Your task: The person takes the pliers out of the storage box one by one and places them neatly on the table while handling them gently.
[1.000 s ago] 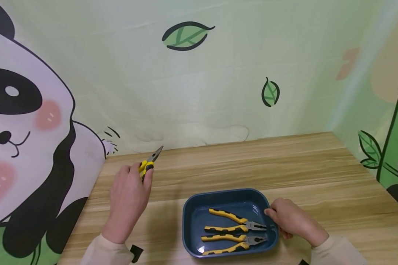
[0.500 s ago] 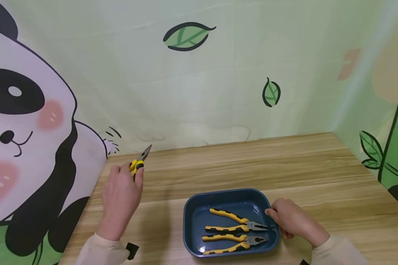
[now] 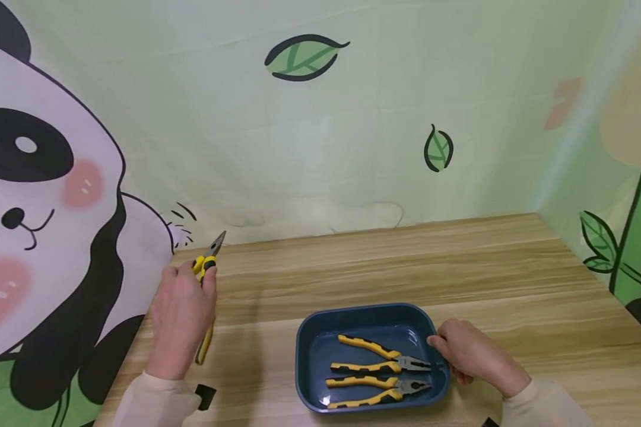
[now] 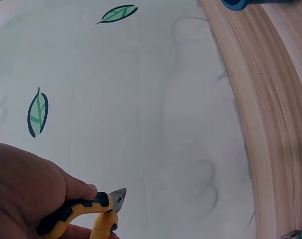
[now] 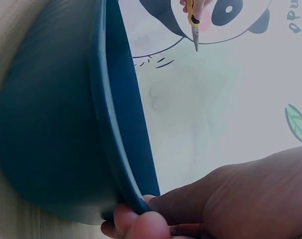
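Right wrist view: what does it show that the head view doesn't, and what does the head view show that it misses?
Only the right wrist view shows lettering printed on the backdrop.

Only the head view shows two pairs of yellow-and-black pliers lying inside the blue tray.

Both show that tray, the right hand gripping its rim, the left hand holding needle-nose pliers, and part of the printed panda.

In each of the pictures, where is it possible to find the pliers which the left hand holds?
Head: pliers left of centre, in the left hand.
Left wrist: at the bottom, left of centre.
Right wrist: at the top edge, right of centre.
Shared landmark: the blue tray, cut off at left wrist's top right.
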Demonstrator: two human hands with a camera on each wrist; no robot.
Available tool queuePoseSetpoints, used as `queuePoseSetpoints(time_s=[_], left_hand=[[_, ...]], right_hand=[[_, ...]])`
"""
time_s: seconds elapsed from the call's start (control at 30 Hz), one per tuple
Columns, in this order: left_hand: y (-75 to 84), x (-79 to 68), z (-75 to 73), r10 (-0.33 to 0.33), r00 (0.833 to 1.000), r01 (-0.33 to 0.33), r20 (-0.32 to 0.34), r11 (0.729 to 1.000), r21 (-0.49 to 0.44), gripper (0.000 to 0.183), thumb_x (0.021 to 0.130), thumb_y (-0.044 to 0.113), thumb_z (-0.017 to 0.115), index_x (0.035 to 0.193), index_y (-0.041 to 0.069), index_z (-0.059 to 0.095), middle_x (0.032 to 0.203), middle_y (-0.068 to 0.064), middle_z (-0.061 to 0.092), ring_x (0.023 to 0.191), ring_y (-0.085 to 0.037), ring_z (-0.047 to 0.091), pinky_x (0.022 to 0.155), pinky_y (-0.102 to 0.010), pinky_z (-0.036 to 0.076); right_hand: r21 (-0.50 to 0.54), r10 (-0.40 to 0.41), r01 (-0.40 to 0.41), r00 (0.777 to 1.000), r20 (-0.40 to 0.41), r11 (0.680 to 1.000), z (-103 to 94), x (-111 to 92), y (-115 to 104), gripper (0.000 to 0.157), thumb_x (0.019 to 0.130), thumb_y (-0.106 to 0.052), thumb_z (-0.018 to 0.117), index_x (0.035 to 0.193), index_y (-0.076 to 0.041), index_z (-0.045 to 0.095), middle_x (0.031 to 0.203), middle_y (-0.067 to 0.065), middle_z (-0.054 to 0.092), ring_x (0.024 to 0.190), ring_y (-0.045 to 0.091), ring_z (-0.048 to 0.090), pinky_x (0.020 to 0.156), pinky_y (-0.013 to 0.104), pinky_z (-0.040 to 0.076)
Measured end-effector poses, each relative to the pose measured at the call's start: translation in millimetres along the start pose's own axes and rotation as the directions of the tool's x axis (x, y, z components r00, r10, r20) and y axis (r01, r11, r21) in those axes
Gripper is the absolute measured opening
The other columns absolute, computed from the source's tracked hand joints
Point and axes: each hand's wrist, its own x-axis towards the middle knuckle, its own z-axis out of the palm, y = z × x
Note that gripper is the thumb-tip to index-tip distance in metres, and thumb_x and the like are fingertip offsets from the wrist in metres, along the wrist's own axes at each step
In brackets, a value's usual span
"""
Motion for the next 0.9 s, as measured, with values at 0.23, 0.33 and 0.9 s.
queuePoseSetpoints(time_s=[0.23, 0.33, 0.9], left_hand=[[-3.2, 2.6, -0.4, -0.05, 0.999, 0.05, 0.017, 0.999, -0.018, 0.05, 0.107, 0.03, 0.056, 0.126, -0.015, 0.058, 0.103, -0.027, 0.052, 0.08, -0.041, 0.056, 0.062, -0.054, 0.047], [-2.9, 4.2, -0.9, -0.082, 0.996, 0.082, 0.028, 0.996, -0.024, 0.05, 0.107, 0.03, 0.055, 0.127, -0.015, 0.057, 0.105, -0.028, 0.051, 0.082, -0.042, 0.055, 0.064, -0.054, 0.049], [2.2, 12.3, -3.0, -0.125, 0.991, 0.126, 0.04, 0.992, -0.018, 0.051, 0.107, 0.033, 0.053, 0.126, -0.014, 0.055, 0.104, -0.028, 0.049, 0.081, -0.041, 0.055, 0.062, -0.052, 0.049]], right_hand=[[-0.012, 0.002, -0.002, 1.0, -0.002, 1.0, -0.5, 0, -1, 0.036, 0.106, -0.011, 0.054, 0.071, -0.005, 0.061, 0.043, 0.0, 0.051, 0.033, 0.008, 0.044, 0.038, 0.025, 0.041], [-0.017, 0.009, -0.009, 1.0, -0.003, 1.0, -0.3, -1, -1, 0.036, 0.106, -0.011, 0.054, 0.071, -0.006, 0.061, 0.043, 0.0, 0.051, 0.033, 0.008, 0.044, 0.038, 0.025, 0.041], [-0.008, -0.006, 0.006, 1.0, 0.0, 1.0, -0.9, -1, 0, 0.037, 0.107, -0.011, 0.054, 0.07, -0.006, 0.061, 0.043, 0.0, 0.051, 0.033, 0.008, 0.045, 0.038, 0.025, 0.041]])
